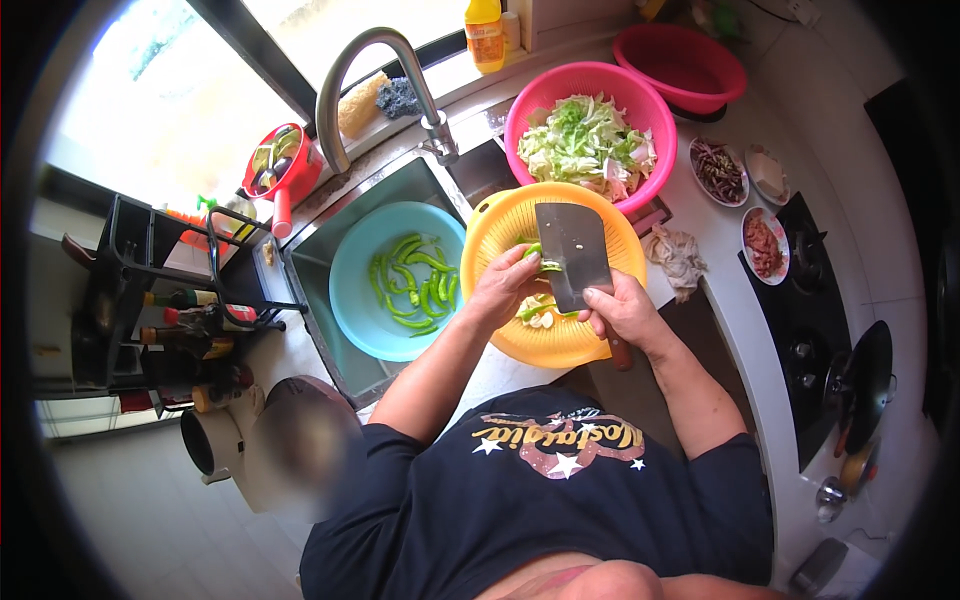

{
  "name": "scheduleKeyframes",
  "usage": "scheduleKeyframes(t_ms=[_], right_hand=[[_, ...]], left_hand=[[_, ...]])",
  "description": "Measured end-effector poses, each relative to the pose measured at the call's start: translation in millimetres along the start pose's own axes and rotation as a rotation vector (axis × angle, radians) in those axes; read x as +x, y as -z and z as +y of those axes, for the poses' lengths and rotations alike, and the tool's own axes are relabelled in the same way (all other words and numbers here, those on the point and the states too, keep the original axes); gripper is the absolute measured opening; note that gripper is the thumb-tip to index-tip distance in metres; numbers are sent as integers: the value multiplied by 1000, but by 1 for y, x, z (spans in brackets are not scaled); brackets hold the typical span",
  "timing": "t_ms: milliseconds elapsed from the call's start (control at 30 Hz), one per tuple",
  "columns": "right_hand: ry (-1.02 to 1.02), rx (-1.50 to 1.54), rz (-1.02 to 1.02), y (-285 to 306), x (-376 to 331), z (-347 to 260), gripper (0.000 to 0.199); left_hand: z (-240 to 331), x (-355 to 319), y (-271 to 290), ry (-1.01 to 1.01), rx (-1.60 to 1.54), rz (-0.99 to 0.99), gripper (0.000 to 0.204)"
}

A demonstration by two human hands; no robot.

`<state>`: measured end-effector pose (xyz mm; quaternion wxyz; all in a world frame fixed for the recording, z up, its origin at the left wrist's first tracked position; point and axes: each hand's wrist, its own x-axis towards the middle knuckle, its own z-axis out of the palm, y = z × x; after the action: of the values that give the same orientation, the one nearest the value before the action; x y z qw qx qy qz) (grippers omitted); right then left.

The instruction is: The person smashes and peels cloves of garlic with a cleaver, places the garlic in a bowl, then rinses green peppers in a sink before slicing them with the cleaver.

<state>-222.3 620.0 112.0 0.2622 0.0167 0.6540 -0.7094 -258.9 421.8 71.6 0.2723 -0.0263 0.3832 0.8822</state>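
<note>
My right hand (630,312) grips a wide-bladed cleaver (573,245), its wooden handle pointing down toward me. Close to the blade, my left hand (500,288) pinches a green pepper (534,252) between thumb and fingers. Both hands are over a yellow colander (482,245). Inside it lie white garlic cloves (540,320) and bits of green pepper, partly hidden by the hands and blade. To the left, a light blue basin (347,310) sits in the sink with several whole green peppers (408,280) in it.
A pink colander of cut cabbage (588,140) stands behind, beside an arched faucet (330,100). Plates of sliced meat (765,246) and purple-brown strips (718,170) lie at right, near a crumpled cloth (675,260) and the stove (800,300). Bottles (190,340) fill a rack at left.
</note>
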Motion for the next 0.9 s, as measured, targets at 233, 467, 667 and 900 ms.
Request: scheduleKeyframes(t_ms=[233,467,667,900], right_hand=[[-14,62,80,-18,-3,9,24],[60,46,140,-26,3,14,21],[30,-13,73,-24,2,20,21],[126,22,187,0,-10,-1,23]], left_hand=[[-12,14,17,-75,-198,-8,29],[-19,15,4,-147,-215,-8,29],[-13,15,-2,-22,-285,-22,32],[13,26,16,43,73,-97,34]])
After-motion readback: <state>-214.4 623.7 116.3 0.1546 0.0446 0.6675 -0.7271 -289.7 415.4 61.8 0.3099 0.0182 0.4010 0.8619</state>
